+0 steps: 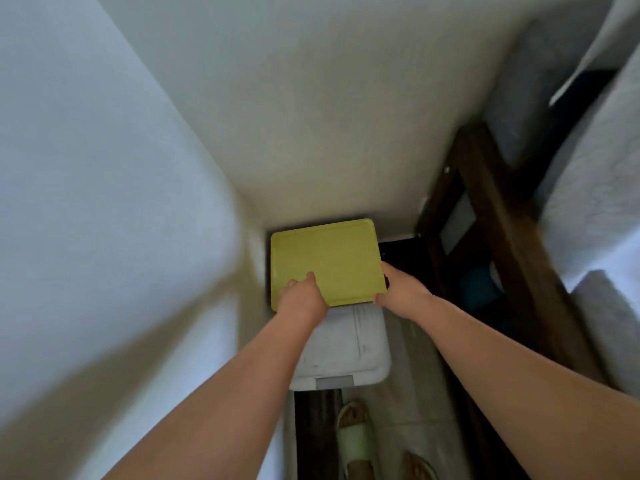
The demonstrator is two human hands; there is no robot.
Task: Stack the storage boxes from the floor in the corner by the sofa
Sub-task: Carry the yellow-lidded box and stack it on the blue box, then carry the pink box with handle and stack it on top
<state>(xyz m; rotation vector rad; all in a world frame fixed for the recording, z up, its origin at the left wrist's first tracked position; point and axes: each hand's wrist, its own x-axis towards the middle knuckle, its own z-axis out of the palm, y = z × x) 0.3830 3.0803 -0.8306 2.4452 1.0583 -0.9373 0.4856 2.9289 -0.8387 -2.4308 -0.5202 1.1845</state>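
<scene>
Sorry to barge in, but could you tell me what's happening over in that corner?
A person is holding a yellow-lidded box with both hands, the left hand at its near-left corner and the right hand at its right edge. It sits in the wall corner, above a white box, beside the sofa.

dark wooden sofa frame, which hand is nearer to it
Right. The right hand grips the yellow-lidded box on its frame-side edge; the left hand holds the near-left corner, farther from the frame.
</scene>
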